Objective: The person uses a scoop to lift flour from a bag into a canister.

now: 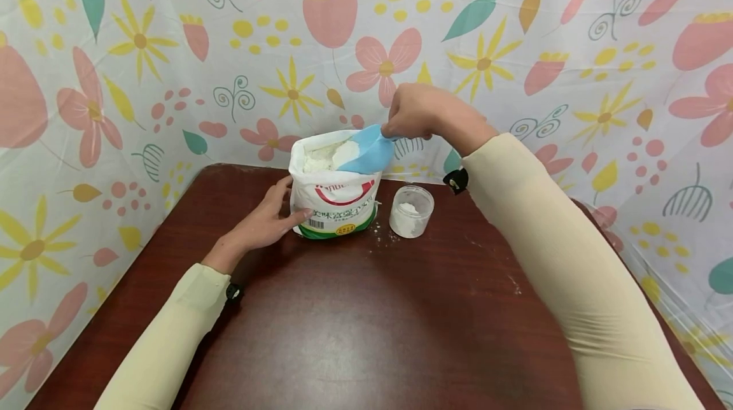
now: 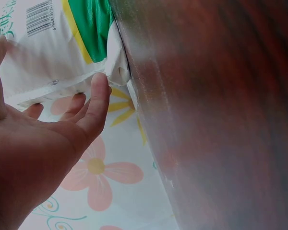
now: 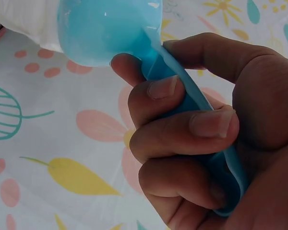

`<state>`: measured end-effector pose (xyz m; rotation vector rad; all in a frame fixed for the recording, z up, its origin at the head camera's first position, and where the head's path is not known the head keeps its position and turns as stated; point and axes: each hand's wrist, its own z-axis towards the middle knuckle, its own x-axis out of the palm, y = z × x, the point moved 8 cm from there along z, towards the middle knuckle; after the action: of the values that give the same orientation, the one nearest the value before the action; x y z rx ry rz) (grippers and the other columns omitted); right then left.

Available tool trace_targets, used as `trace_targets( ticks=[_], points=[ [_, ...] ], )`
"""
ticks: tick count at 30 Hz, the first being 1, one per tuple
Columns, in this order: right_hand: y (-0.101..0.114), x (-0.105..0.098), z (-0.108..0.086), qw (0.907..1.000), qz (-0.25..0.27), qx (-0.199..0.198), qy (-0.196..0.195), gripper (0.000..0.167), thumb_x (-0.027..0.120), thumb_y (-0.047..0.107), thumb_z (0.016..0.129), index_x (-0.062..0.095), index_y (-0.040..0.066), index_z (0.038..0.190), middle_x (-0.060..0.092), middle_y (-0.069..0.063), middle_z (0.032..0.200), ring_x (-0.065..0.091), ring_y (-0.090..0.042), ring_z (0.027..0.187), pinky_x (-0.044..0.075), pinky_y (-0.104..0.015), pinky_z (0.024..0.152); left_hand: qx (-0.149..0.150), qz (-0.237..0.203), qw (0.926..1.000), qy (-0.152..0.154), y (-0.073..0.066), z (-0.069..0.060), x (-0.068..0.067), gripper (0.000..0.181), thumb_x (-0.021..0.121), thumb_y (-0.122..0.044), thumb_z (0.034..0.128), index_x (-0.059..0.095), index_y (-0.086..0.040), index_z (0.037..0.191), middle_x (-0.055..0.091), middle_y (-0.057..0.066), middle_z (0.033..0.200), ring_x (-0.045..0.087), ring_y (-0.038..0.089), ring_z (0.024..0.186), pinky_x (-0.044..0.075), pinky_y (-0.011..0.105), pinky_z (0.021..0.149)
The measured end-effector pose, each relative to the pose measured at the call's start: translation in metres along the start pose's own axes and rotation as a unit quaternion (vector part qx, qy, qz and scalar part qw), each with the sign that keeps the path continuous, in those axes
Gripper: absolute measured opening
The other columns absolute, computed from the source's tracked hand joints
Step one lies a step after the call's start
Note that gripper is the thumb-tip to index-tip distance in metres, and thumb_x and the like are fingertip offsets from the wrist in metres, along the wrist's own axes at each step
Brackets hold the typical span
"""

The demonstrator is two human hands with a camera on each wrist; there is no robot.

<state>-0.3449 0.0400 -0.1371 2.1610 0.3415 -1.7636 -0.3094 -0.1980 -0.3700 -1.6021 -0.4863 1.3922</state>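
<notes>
A blue scoop (image 1: pixel 375 150) is gripped by its handle in my right hand (image 1: pixel 420 111). Its bowl tilts down into the mouth of a white flour bag (image 1: pixel 338 197), with white flour (image 1: pixel 345 153) in it. In the right wrist view, fingers curl round the scoop's handle (image 3: pixel 197 96). My left hand (image 1: pixel 260 222) rests against the bag's left side, thumb on the front, fingers spread along the side. The left wrist view shows that hand (image 2: pixel 48 143) beside the bag's barcode and green base. Right of the bag stands a clear round jar (image 1: pixel 411 222) with some flour inside.
All of this stands near the back of a dark red-brown table (image 1: pixel 366 321). Spilled flour (image 1: pixel 378 235) dots the surface between bag and jar. A patterned curtain (image 1: pixel 343 28) hangs close behind and along both sides.
</notes>
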Motion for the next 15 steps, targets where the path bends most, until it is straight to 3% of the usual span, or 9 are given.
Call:
trace_targets(
  ticks=[15],
  points=[
    [-0.029, -0.003, -0.015, 0.9962, 0.087, -0.012, -0.002, 0.047, 0.065, 0.020, 0.094, 0.047, 0.018, 0.051, 0.036, 0.005, 0.051, 0.037, -0.012, 0.044, 0.033, -0.029, 0.051, 0.000, 0.002, 1.0000, -0.001, -0.001, 0.000, -0.001, 0.092, 0.071, -0.042, 0.1027, 0.009, -0.026, 0.169, 0.022, 0.015, 0.163, 0.035, 0.035, 0.148, 0.045, 0.063, 0.111]
  ],
)
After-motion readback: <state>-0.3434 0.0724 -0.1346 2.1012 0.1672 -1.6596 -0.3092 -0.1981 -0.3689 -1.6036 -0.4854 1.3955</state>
